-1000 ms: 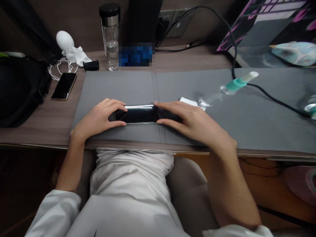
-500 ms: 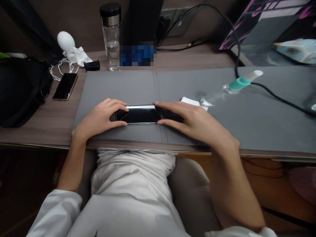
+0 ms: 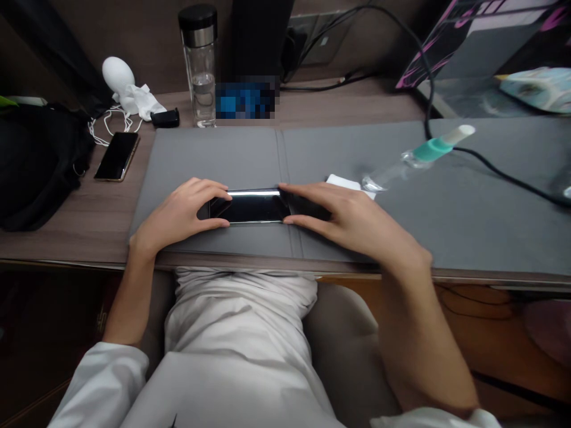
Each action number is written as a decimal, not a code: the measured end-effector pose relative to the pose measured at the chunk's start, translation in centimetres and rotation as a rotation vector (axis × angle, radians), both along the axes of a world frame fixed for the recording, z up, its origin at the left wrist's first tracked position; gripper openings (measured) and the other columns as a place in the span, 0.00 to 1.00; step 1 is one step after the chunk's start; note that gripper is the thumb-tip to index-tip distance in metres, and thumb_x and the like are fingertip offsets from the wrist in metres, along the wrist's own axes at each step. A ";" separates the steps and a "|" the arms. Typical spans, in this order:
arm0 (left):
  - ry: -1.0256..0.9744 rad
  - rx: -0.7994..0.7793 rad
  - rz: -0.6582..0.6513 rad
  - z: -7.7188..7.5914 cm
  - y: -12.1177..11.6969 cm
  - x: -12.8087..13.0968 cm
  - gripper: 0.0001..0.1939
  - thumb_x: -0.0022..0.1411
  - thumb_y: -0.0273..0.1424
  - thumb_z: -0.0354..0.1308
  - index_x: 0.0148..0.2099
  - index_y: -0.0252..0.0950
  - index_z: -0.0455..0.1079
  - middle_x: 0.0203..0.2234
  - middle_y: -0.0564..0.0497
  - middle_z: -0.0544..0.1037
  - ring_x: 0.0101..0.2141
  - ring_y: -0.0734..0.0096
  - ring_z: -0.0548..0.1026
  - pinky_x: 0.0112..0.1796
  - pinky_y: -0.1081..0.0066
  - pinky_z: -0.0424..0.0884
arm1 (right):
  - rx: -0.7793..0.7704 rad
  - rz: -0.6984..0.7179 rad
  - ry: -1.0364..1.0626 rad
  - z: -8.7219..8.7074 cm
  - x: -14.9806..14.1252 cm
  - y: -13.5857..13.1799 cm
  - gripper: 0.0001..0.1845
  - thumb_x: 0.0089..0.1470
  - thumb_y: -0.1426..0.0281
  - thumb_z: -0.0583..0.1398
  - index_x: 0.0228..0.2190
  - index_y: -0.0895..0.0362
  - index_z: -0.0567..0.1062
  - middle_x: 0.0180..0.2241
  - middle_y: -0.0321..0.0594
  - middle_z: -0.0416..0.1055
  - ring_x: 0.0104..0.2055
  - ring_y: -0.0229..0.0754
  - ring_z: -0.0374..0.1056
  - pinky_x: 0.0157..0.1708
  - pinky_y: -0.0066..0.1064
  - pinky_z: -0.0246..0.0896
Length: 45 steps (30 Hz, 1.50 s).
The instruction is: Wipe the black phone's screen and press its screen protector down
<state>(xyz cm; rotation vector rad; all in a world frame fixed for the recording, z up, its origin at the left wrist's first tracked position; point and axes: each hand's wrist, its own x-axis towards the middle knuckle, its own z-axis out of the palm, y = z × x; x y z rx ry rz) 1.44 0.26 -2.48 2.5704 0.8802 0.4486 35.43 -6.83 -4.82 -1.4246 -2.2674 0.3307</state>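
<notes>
A dark-screened smartphone [image 3: 256,208] lies sideways on the grey desk mat [image 3: 214,154], its screen facing up. My left hand [image 3: 185,208] grips its left end, thumb along the near long edge and fingers over the far one. At the right end my right hand [image 3: 345,214] holds it the same way, between thumb and index finger. Just behind my right hand lies a white packet or cloth [image 3: 343,183], partly covered by the hand. A clear spray bottle with a green collar and white cap [image 3: 432,150] is beside it on the mat.
A glass water bottle [image 3: 203,89] stands at the back. Left of the mat are a second phone [image 3: 117,156], a black box-like piece [image 3: 165,117], white cords, a white rounded object [image 3: 118,74] and a black bag [image 3: 40,166]. A black cable [image 3: 499,169] crosses the mat's right side.
The view has shifted very slightly. Both hands keep the same hold on the smartphone, which stays in place on the mat.
</notes>
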 end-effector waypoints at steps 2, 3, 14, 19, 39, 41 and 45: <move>0.004 -0.007 0.004 0.0 0.0 0.0 0.19 0.74 0.45 0.67 0.60 0.43 0.76 0.63 0.45 0.80 0.63 0.52 0.75 0.64 0.51 0.70 | 0.003 0.001 0.003 -0.1 0.1 0.0 0.31 0.72 0.50 0.61 0.70 0.46 0.73 0.61 0.46 0.82 0.56 0.60 0.81 0.57 0.55 0.77; 0.004 -0.010 0.005 0.0 0.0 0.0 0.19 0.74 0.45 0.67 0.60 0.43 0.76 0.63 0.45 0.80 0.63 0.52 0.75 0.64 0.51 0.70 | 0.002 0.001 0.004 -0.1 0.1 0.0 0.31 0.72 0.50 0.61 0.70 0.46 0.73 0.61 0.46 0.82 0.56 0.60 0.81 0.57 0.55 0.77; -0.010 0.009 -0.006 -0.2 0.0 0.0 0.20 0.73 0.43 0.70 0.61 0.42 0.76 0.63 0.46 0.81 0.62 0.53 0.76 0.64 0.54 0.70 | 0.029 0.004 0.013 -0.1 -0.1 0.0 0.31 0.73 0.50 0.60 0.69 0.48 0.75 0.60 0.46 0.82 0.57 0.59 0.81 0.58 0.53 0.76; 0.009 0.002 0.017 -0.2 0.1 -0.1 0.22 0.73 0.46 0.69 0.62 0.43 0.75 0.63 0.46 0.82 0.60 0.52 0.76 0.62 0.53 0.71 | 0.020 0.010 0.022 -0.1 -0.1 0.0 0.31 0.72 0.51 0.61 0.69 0.48 0.75 0.61 0.47 0.82 0.57 0.60 0.80 0.59 0.55 0.75; 0.008 -0.039 0.049 0.0 0.0 0.1 0.22 0.71 0.44 0.71 0.61 0.41 0.77 0.62 0.47 0.82 0.60 0.54 0.76 0.63 0.55 0.70 | -0.057 -0.046 0.051 -0.2 -0.3 -0.1 0.30 0.71 0.51 0.63 0.69 0.45 0.76 0.63 0.44 0.81 0.58 0.59 0.80 0.59 0.53 0.75; 0.005 -0.041 0.050 0.1 -0.1 0.2 0.22 0.70 0.43 0.72 0.61 0.41 0.77 0.62 0.46 0.82 0.60 0.54 0.76 0.63 0.55 0.70 | -0.063 -0.053 0.050 -0.3 -0.3 -0.1 0.31 0.71 0.50 0.63 0.69 0.45 0.76 0.62 0.45 0.81 0.58 0.60 0.80 0.59 0.53 0.75; 0.005 -0.050 0.051 0.1 0.0 0.2 0.22 0.70 0.43 0.72 0.60 0.41 0.76 0.63 0.46 0.81 0.60 0.53 0.76 0.63 0.54 0.70 | -0.073 -0.057 0.057 -0.4 -0.2 0.0 0.32 0.71 0.48 0.62 0.69 0.46 0.76 0.61 0.46 0.82 0.57 0.60 0.80 0.58 0.54 0.75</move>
